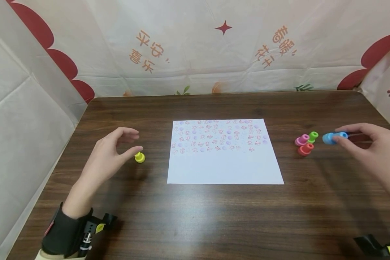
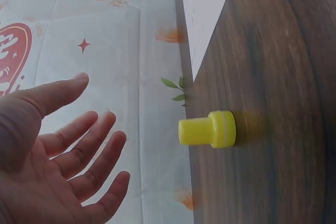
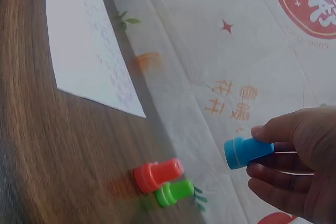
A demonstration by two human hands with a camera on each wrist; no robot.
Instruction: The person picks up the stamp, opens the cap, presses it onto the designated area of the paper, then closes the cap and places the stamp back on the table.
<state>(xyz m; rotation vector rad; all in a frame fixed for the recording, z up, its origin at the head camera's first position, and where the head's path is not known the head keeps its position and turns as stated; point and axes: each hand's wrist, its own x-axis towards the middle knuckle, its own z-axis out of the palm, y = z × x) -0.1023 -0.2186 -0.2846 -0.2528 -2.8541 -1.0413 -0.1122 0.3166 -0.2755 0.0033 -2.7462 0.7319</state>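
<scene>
My right hand (image 1: pixel 372 146) holds a blue toy stamp (image 1: pixel 329 139) between thumb and fingers, raised above the table at the right. The right wrist view shows the blue stamp lying on its side in that grip, its wide end pointing away from the palm. Just left of it stand a pink stamp (image 1: pixel 301 140), a green stamp (image 1: pixel 313 137) and a red stamp (image 1: pixel 306 149), close together. On the left, my left hand (image 1: pixel 105 153) hovers with relaxed fingers, holding nothing. Beside its thumb a yellow stamp (image 2: pixel 202 130) stands upright on the table.
A white sheet of paper (image 1: pixel 224 168) lies mid-table, its far half covered with rows of small red and purple prints. The dark wooden table (image 1: pixel 195 216) ends at a printed cloth (image 1: pixel 195 47) behind. Both wrists wear black straps.
</scene>
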